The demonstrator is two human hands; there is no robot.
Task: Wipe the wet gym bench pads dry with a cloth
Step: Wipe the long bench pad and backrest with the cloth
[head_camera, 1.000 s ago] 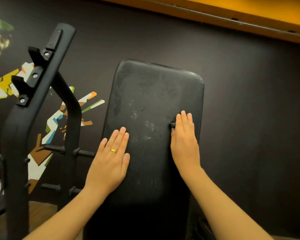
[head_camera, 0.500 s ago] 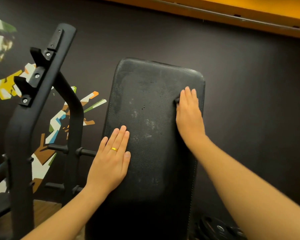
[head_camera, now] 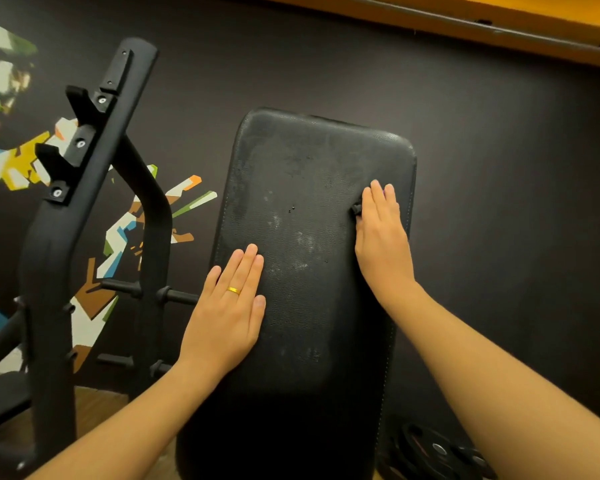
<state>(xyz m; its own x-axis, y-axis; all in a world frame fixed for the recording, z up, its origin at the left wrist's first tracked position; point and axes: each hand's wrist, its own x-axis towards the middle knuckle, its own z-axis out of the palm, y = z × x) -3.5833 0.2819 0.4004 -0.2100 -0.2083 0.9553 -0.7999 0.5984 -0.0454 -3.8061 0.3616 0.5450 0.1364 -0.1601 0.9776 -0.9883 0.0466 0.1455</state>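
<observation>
Both hands are on the black bench pad (head_camera: 312, 174), which rises away from the camera against the dark wall (head_camera: 499, 174). The left hand (head_camera: 226, 313) lies flat and open at the pad's left edge, about halfway up, its 4 fingers straight and pressed together, the thumb alongside, and a gold ring (head_camera: 233, 290) on 1 finger. Over on the other side, the right hand (head_camera: 381, 237) is higher up, near the right edge, fingers straight and close together, palm pressed down onto the vinyl; the thumb is out of sight. A small dark wad of cloth (head_camera: 356, 209) pokes out just beside the index finger, and the rest of it is hidden under the palm. Between the 2 hands the pad shows pale mottled patches and a few dark specks, with a duller, scuffed-looking area towards the top. To the left stands a black rack upright (head_camera: 84, 188) with stepped bar hooks, and behind it a colourful angular mural (head_camera: 125, 233) on the wall. Low on the right, a black weight plate (head_camera: 437, 448) lies beside the bench, and wooden floor (head_camera: 94, 407) shows at lower left.
</observation>
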